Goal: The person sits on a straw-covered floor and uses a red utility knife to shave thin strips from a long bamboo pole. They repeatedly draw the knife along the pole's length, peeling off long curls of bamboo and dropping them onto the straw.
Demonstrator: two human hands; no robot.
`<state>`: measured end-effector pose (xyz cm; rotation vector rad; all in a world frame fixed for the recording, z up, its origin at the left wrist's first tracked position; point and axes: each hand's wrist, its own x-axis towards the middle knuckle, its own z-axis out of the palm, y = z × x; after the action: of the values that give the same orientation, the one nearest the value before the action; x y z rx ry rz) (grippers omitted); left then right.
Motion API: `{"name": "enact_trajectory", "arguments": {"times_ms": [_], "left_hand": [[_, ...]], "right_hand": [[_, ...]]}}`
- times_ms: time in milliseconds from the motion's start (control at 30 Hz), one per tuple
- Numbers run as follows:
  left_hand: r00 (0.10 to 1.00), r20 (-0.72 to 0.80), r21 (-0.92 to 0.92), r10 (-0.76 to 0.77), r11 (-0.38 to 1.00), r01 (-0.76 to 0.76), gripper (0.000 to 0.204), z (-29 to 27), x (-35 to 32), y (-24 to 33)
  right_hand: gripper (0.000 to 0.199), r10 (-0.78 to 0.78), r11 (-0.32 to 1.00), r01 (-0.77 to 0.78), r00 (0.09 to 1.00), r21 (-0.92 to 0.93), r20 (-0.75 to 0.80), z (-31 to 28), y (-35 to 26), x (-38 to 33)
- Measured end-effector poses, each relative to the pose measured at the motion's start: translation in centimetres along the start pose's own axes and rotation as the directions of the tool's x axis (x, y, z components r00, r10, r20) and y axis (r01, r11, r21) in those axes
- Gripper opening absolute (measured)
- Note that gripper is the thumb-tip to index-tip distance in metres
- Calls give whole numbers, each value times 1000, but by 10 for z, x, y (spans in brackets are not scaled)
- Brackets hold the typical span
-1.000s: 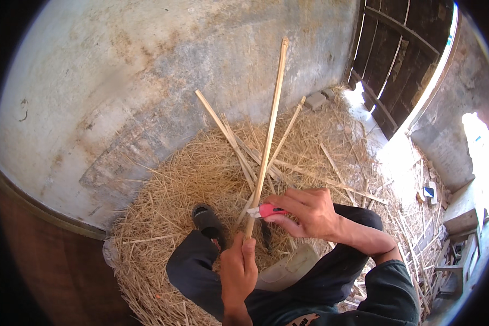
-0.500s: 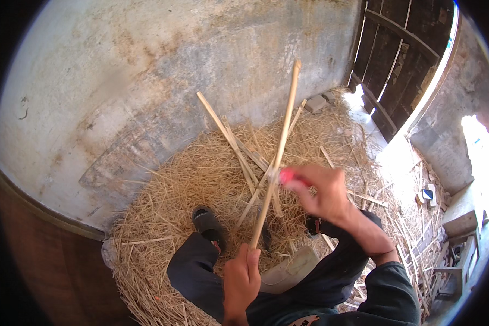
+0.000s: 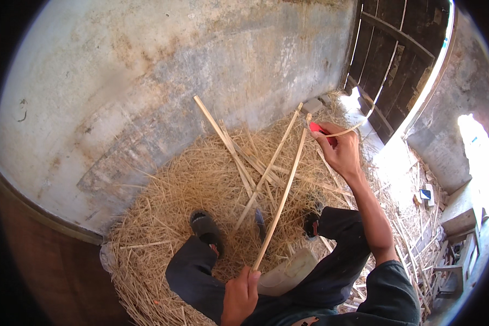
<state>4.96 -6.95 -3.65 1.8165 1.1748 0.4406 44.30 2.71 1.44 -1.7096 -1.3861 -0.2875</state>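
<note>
My left hand (image 3: 240,298) is closed around the near end of a long pale wooden strip (image 3: 283,202), which looks like bamboo. The strip slants up and away to the right. At its far end my right hand (image 3: 341,152) grips a small red tool (image 3: 317,129), whose working edge is too small to make out. A thin curled shaving (image 3: 357,127) arcs out to the right beside that hand. Beyond the held strip, several similar strips (image 3: 216,120) lean and cross over the straw-like shavings.
Loose shavings (image 3: 163,217) cover the floor around my sandalled feet. A narrow bluish-grey thing (image 3: 259,224) stands between my feet. A pale block (image 3: 290,271) lies between my legs. A stained wall (image 3: 146,92) rises ahead, with a dark plank door (image 3: 396,60) at the far right.
My right hand has slid the red tool away from me to the strip's far end, and a curled shaving now shows. The strip's far end has dropped lower. My left hand keeps its hold.
</note>
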Motion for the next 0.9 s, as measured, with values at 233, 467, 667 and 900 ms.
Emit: {"name": "enact_trajectory", "arguments": {"times_ms": [233, 467, 667, 900], "left_hand": [[999, 15, -31, -32, 999, 33, 40, 1, -6, -3], [988, 138, -227, -70, 969, 100, 45, -10, 0, -33], [990, 139, -201, -36, 978, 64, 44, -9, 9, -40], [998, -47, 110, -40, 993, 45, 46, 1, 18, -30]], "right_hand": [[32, -21, 1000, 22, 1000, 17, -17, 2, -1, -3], [42, 135, 752, -366, 900, 549, 414, 2, 9, -4], [40, 215, 314, -664, 746, 679, 630, 9, 0, -15], [18, 193, 965, -212, 972, 153, 133, 9, 15, -15]]}}
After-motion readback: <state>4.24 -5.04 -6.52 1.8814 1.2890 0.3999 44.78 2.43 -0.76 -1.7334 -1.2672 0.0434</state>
